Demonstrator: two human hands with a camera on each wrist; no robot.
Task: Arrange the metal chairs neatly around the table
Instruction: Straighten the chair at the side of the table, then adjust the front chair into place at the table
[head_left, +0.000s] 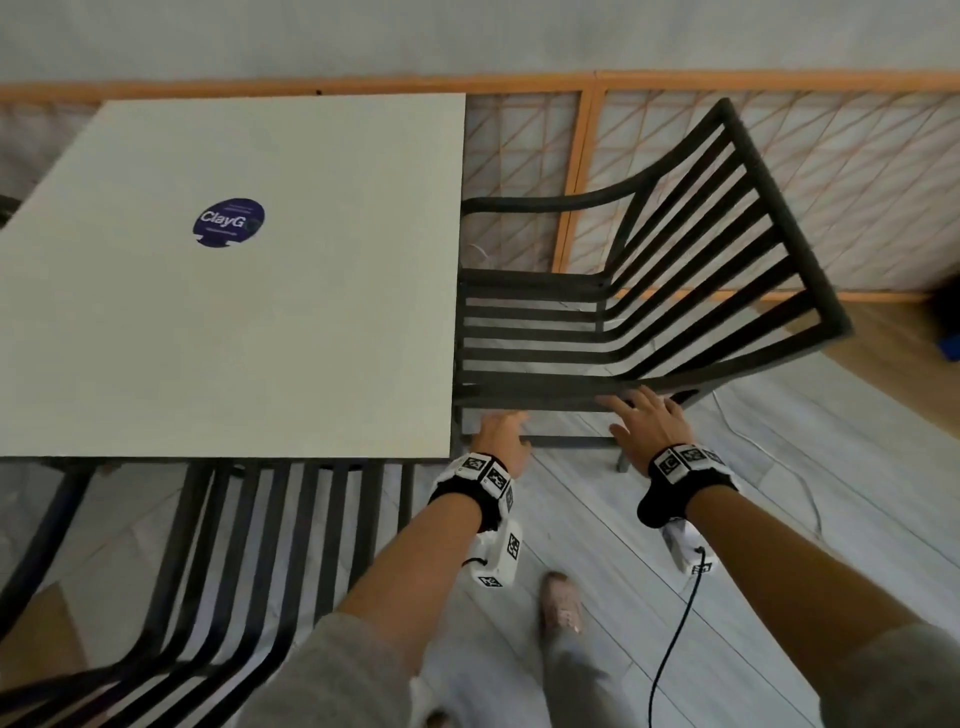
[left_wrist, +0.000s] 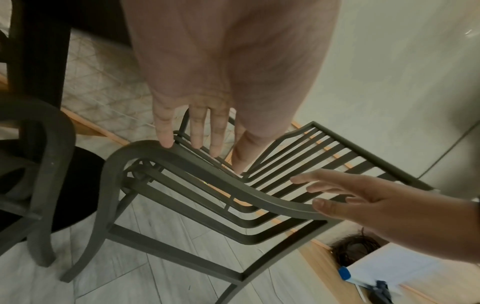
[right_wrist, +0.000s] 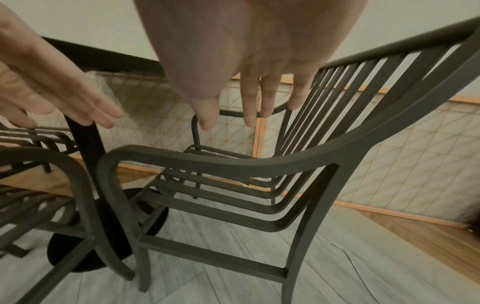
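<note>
A black slatted metal chair (head_left: 727, 249) stands at the right side of the white square table (head_left: 260, 338), its seat front tucked under the edge. Both my hands are spread flat, fingers straight, over its near armrest (left_wrist: 207, 164). My left hand (head_left: 501, 428) is by the armrest's front bend and my right hand (head_left: 641, 418) is further back near the backrest. In the left wrist view one fingertip (left_wrist: 166, 144) of my left hand (left_wrist: 197, 131) looks to be on the rail. In the right wrist view my right hand (right_wrist: 246, 109) hovers above the armrest (right_wrist: 207, 162). A second chair (head_left: 249, 545) sits at the table's near side.
A wood-framed lattice screen (head_left: 571, 182) runs behind the chair. The table's round black base (right_wrist: 64, 259) sits close to the chair legs. A black cable (head_left: 675, 623) hangs from my right wrist and a white cord (head_left: 769, 452) lies on the grey floor. My foot (head_left: 561, 608) is below.
</note>
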